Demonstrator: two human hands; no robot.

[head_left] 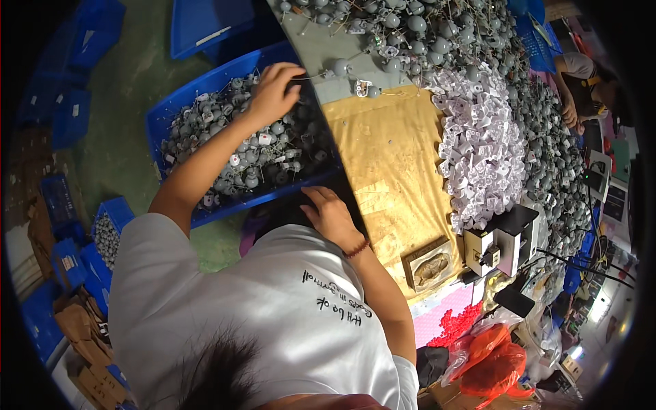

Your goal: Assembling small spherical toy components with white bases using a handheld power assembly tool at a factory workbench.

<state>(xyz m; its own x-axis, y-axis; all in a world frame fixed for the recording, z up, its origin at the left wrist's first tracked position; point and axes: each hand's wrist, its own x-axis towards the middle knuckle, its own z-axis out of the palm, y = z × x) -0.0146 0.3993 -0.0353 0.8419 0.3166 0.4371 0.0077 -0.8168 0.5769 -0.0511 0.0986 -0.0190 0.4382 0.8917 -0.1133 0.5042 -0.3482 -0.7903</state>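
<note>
My left hand [273,96] is over a blue bin [156,126], its fingers stretched toward the table edge and the thumb apart from them. Between thumb and fingers runs a thin wire from a small grey ball-shaped part [339,67] on the table; no firm grip on it shows. Many similar grey ball parts with wires [253,154] fill the bin. My right hand [331,213], with a dark red bead bracelet at the wrist, hovers by the bin's near rim and the table's edge. Its fingers are loosely bent and apart, with nothing visible in them.
A yellow-brown cloth [372,150] covers part of the table. Heaps of white plastic pieces [482,143] and grey ball parts [437,41] border it. Nearer lie a framed relief [429,265], red bits [456,324] and red bags [495,362]. Another person [581,82] sits far right.
</note>
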